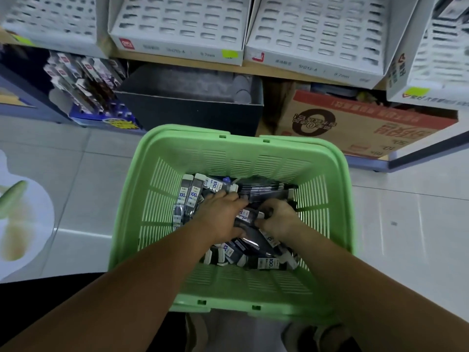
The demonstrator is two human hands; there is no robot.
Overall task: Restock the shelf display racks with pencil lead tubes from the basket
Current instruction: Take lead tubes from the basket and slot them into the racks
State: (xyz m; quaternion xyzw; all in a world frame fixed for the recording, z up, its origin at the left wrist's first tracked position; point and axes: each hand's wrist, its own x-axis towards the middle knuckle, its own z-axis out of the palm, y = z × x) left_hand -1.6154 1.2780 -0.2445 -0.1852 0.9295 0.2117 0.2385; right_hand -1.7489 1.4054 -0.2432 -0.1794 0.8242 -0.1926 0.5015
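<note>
One green basket (228,158) stands on the floor below a shelf (177,62) carrying four white slotted display racks (177,24). The basket holds a loose pile of well over a dozen pencil lead tubes (194,193). Two hands reach in: the left hand (220,214) lies palm-down on the pile, grip indeterminate; the right hand (279,219) curls its fingers round one dark tube (250,215).
</note>
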